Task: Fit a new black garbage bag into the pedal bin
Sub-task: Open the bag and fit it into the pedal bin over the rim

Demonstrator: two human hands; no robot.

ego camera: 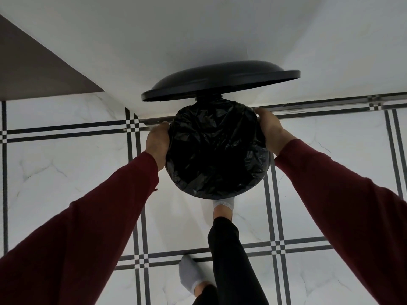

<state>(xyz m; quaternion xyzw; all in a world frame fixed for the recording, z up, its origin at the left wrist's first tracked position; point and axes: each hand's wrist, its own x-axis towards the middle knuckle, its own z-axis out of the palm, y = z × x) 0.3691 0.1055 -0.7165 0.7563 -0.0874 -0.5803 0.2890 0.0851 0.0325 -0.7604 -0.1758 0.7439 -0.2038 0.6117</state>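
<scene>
I look straight down into the round pedal bin, whose black lid [222, 79] stands raised against the white wall. A crinkled black garbage bag [217, 150] lines the opening and folds over the rim all round. My left hand [157, 144] grips the bag's edge on the bin's left side. On the right side, my right hand [269, 130] holds the bag's edge against the rim. The bin's body and pedal are hidden under the bag. One socked foot [223, 208] sits at the bin's front, where the pedal would be.
The bin stands close to a white wall [198, 29] on a white tiled floor [66, 168] with black grid lines. A brown surface [33, 69] fills the upper left corner. My other socked foot [190, 276] rests on the floor nearer me.
</scene>
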